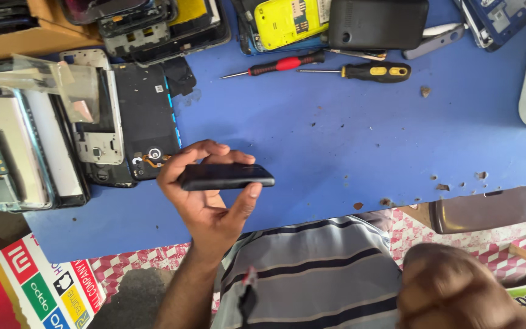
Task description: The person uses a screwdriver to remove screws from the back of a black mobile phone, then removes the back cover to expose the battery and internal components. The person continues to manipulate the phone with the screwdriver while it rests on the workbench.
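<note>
Left hand (205, 201) is holding a black phone (226, 176) near the front edge of the blue counter (312, 140).
Its grip is closing on the long edges; the phone is looking stiff, light, slippery. The right hand (452, 289) is blurring, grip unclear.

Scuffed blue worktable (336, 134) — daylit, red-checked floor (123, 265) below.

This looks like a small phone repair workshop. A blue worktop (336, 134), scuffed and chipped, is crowded with opened phones (147, 119), bare frames and back covers along its far and left edges. Two small screwdrivers, one red-handled (281, 64) and one yellow-and-black (369, 72), lie among them. A yellow inner phone body (287, 21) sits near a cardboard box (25, 36), which probably holds more spare parts.
</note>
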